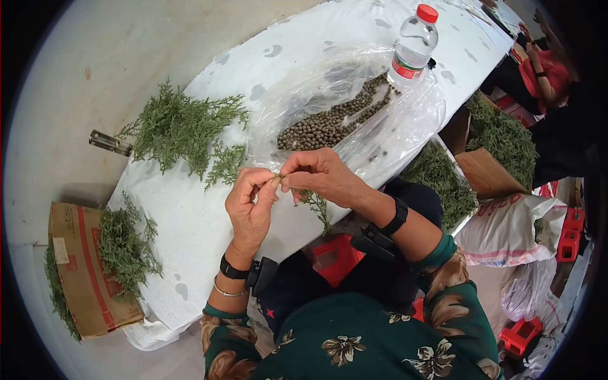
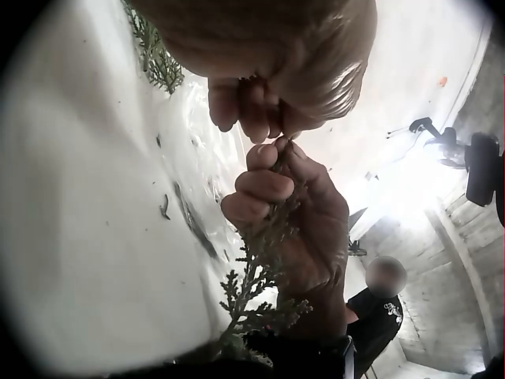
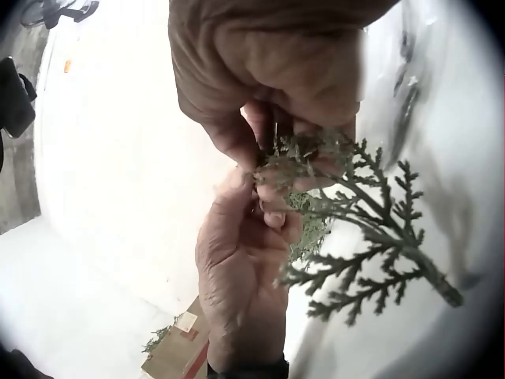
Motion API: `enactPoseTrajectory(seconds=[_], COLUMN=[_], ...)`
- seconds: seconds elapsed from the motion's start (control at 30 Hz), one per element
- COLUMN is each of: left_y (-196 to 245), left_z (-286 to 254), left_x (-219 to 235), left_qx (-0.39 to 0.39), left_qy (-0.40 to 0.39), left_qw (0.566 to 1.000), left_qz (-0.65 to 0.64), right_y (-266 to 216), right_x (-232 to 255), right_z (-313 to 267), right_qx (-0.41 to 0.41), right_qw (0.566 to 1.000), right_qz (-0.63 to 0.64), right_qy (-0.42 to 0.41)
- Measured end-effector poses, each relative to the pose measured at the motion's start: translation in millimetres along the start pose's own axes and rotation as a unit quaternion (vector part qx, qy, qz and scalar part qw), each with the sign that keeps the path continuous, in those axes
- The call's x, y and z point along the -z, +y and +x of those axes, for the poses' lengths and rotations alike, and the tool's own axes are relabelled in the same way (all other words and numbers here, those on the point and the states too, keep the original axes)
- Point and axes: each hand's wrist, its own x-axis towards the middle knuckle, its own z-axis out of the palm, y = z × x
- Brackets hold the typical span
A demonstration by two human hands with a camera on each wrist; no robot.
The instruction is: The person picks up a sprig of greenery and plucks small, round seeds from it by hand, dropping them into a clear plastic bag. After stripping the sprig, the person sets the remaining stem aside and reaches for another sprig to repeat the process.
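- Far left, on the floor below the table edge: brown cardboard box with a red stripe (image 1: 85,278), green cypress-like cuttings (image 1: 123,244) piled over its top and spilling down its left side.
- Beside the table's left edge, farther away: small grey metal bracket (image 1: 109,142).
- Long table under a white plastic cover with grey spots (image 1: 183,221), running from near left to far right.
- On the cover, left of centre: loose heap of green feathery sprigs (image 1: 180,130), well apart from the hands.
- Near centre, above the table's near edge: left hand (image 1: 250,206), black wristband and thin bangle at the wrist, fingers curled, thumb and fingertips pinching the top of a small green scaly-leaved sprig (image 1: 315,204).
- Just right of it, fingertips touching the left hand's: right hand (image 1: 320,174), black wristband too, fingers curled, thumb and forefinger pinching the same sprig; sprig's branched end hanging down below this hand, toward the lap.
- Right wrist view: both sets of fingertips meeting at the sprig's stem end, flat fan of branchlets (image 3: 371,237) spreading out to the right.
- Beyond the hands: crumpled clear plastic bag (image 1: 392,126) lying open on the cover, a mass of small brown round seeds (image 1: 329,123) inside.
- At the bag's far end: clear plastic water bottle with red cap and red label (image 1: 413,47), upright.
- Right of the table: clear bag of green cuttings (image 1: 443,180), open brown carton of green cuttings (image 1: 500,142), white sack (image 1: 506,231).
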Motion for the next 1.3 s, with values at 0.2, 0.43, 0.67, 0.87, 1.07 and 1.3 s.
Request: enactPoseTrajectory(seconds=[0.2, 0.43, 0.67, 0.87, 1.07, 1.3], left_y=[-9.0, -3.9, 4.4, -22.5, -40.8, -45.1], left_z=[-0.3, 2.2, 14.6, 68.0, 76.6, 78.3], left_x=[-9.8, -26.3, -35.0, -44.4, -60.2, -57.9], left_qx=[-0.019, -0.071, 0.017, -0.019, -0.011, -0.029], left_qy=[-0.022, -0.023, -0.063, -0.072, -0.121, -0.134], left_qw=[1.000, 0.994, 0.997, 0.989, 0.967, 0.957], left_qz=[0.011, 0.085, 0.029, 0.126, 0.225, 0.257], right_y=[-5.4, -7.3, -18.5, -38.4, -41.5, -34.5], right_x=[7.8, 9.4, 25.8, 51.8, 57.9, 64.2], right_z=[-12.8, -26.3, -36.1, -36.1, -36.7, -28.9], right_qx=[-0.007, 0.058, 0.073, 0.127, 0.145, 0.185], right_qw=[1.000, 0.987, 0.978, 0.957, 0.947, 0.930], right_qz=[0.014, -0.097, -0.135, -0.117, -0.132, -0.170], right_qy=[0.019, 0.110, 0.144, 0.232, 0.254, 0.269])
